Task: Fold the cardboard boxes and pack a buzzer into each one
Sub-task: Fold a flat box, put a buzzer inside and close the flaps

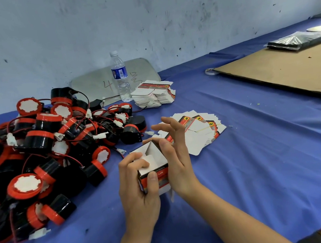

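Cardboard box [158, 162], mouth up, seemingly upright in left hand [138, 186].

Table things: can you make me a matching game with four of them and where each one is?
1 buzzers
2 bottle
3 box
4 cardboard sheet

A stands upright at the back
B held in the left hand
C lies flat, far right
D heaped on the left

Pairs: 1-D, 2-A, 3-B, 4-C
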Demonstrator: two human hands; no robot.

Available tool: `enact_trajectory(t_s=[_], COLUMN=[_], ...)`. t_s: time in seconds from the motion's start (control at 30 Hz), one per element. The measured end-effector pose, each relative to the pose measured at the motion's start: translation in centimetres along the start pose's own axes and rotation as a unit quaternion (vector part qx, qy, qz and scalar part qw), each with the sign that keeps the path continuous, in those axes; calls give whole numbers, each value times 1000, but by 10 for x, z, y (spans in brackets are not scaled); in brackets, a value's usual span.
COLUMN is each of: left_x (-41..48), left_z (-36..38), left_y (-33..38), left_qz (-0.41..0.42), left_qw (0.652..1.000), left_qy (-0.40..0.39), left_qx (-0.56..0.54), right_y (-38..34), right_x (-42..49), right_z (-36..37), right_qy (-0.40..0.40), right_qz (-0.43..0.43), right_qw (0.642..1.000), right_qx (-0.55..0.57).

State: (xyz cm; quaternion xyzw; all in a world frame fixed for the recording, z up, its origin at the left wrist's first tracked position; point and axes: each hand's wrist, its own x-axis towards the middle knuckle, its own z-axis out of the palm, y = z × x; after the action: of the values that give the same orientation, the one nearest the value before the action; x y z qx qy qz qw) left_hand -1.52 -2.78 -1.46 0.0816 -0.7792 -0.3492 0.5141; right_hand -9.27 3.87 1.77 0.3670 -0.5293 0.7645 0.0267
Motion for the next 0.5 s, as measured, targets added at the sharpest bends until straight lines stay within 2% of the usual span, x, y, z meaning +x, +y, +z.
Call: enact_trajectory(t_s=[0.5], left_x=[0], left_z=[-2], left_y=[0], left_qz=[0], left_qw=[1000], left_qy=[-21], left_qx=[-11], right_y=[3], right_x=[0], right_z=[-1], right_qy=[-7], right_qz=[16], right_qw=[1000], right_qx=[5])
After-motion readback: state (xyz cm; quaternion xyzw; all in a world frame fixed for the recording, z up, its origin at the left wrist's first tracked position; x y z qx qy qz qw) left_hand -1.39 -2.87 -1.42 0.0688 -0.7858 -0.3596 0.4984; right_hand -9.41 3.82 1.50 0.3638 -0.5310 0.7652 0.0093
